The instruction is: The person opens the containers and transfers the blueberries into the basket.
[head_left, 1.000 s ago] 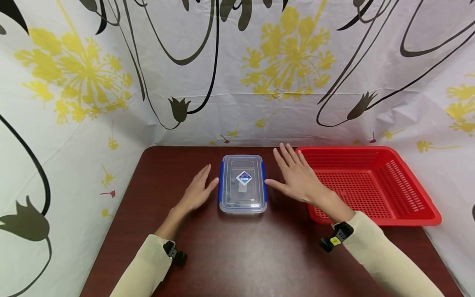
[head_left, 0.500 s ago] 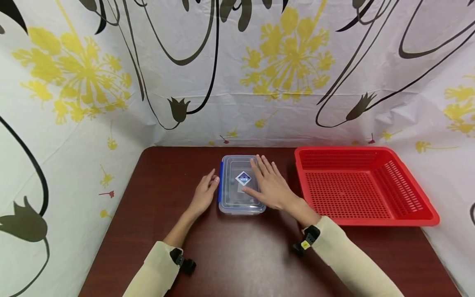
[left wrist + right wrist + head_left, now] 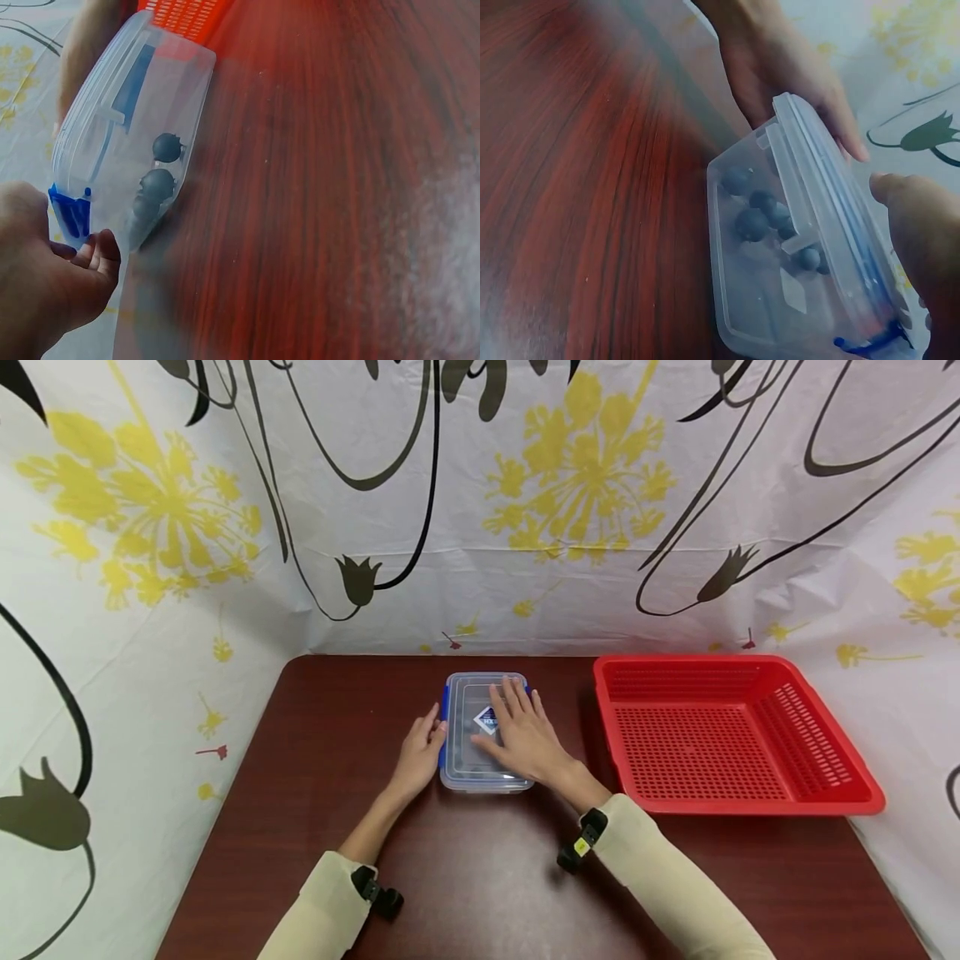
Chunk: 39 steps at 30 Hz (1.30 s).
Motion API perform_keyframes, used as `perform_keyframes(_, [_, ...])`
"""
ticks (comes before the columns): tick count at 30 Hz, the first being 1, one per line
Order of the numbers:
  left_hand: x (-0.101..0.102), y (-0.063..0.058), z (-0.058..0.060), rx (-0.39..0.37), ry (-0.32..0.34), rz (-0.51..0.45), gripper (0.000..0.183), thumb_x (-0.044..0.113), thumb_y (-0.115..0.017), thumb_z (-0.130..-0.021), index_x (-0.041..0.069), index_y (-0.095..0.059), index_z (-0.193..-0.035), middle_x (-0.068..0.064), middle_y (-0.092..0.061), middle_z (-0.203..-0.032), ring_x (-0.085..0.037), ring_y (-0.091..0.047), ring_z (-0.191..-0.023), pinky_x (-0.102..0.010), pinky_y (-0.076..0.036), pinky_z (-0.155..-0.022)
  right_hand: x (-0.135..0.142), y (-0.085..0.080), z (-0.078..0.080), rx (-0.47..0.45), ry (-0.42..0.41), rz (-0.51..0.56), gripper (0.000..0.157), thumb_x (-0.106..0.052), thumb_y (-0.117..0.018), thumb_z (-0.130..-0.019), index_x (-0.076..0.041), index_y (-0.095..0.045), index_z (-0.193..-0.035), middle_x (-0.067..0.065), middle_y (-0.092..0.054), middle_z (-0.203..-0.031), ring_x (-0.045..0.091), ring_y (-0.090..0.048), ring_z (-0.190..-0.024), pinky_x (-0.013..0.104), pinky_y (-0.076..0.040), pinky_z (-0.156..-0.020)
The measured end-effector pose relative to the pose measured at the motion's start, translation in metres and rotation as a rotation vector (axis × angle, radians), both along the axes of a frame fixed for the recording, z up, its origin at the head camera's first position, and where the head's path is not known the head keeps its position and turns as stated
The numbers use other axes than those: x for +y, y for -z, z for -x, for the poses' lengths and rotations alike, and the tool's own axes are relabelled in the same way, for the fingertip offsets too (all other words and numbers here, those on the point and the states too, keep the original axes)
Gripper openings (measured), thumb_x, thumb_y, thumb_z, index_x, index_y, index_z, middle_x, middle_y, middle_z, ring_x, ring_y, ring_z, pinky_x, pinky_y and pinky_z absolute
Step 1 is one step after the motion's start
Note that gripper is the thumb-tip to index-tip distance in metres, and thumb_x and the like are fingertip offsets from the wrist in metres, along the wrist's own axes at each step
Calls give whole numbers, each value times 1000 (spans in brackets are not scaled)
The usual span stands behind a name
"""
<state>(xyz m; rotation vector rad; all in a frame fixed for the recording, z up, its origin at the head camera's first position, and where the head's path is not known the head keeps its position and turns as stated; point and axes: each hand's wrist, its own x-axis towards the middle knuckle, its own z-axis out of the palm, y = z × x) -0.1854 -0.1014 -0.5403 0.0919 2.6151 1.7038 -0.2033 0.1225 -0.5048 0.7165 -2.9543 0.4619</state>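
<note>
Head camera: up high, looks forward and down, farthest off; sees left hand (image 3: pixel 417 758), right hand (image 3: pixel 529 742), whole red basket (image 3: pixel 750 807), most of surface (image 3: pixel 337 710). Left wrist camera: low, close, tipped, faces clear plastic box (image 3: pixel 468 766) from side. Right wrist camera: low, close too, tipped other way. Both wrist views share box, dark balls (image 3: pixel 166 148) inside. Head and left wrist views share basket.

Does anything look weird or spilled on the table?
No, nothing stands out: the clear box sits flat, its lid on, dark round things inside; the red basket stands upright beside it. I see no spill.
</note>
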Motion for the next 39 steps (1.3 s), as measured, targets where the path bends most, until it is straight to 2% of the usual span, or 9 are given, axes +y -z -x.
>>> perform_keyframes(4, [3, 3, -1, -8, 19, 14, 57, 27, -44, -116, 2, -32, -165, -17, -56, -127, -29, -56, -112, -48, -48, -103, -5, 3, 1, 4, 1, 3, 96, -66, -51, -103, 0, -24, -167, 26, -15, -175, 42, -9, -163, 67, -11, -128])
perform_keyframes(8, [5, 3, -1, 0, 43, 17, 56, 24, -40, -116, 2, -29, -166, -20, -55, -131, -32, -56, -113, -52, -48, -104, -6, 5, 1, -2, 15, 0, 93, -66, -49, -104, -2, -27, -167, 24, -16, -175, 41, -7, -163, 66, -8, -129])
perform_keyframes(16, [5, 4, -2, 8, 72, 16, 56, 24, -36, -117, 5, -25, -168, -25, -49, -152, -40, -53, -134, -59, -40, -118, -6, 9, 2, 23, 24, -14, 89, -66, -47, -104, -3, -33, -165, 23, -18, -174, 41, -9, -163, 66, -10, -129])
perform_keyframes(23, [4, 1, -3, 42, 76, 44, 54, 18, -34, -117, -2, -26, -166, -27, -52, -147, -40, -55, -130, -59, -40, -118, -8, 10, 3, 5, 21, -20, 89, -67, -46, -104, -5, -31, -166, 23, -16, -175, 39, -7, -164, 64, -6, -130])
perform_keyframes(30, [4, 1, -1, 49, 78, 54, 53, 16, -33, -116, -3, -25, -166, -24, -57, -139, -36, -58, -120, -56, -44, -114, -9, 10, 3, -8, 26, -30, 90, -68, -45, -104, -6, -29, -167, 21, -16, -176, 37, -6, -164, 63, -5, -130])
perform_keyframes(39, [2, 1, -1, 53, 96, 47, 54, 16, -33, -116, -4, -24, -166, -23, -58, -135, -36, -60, -118, -55, -44, -115, -10, 9, 3, 7, 26, -44, 90, -67, -45, -104, -5, -30, -166, 22, -16, -175, 40, -9, -163, 65, -7, -130])
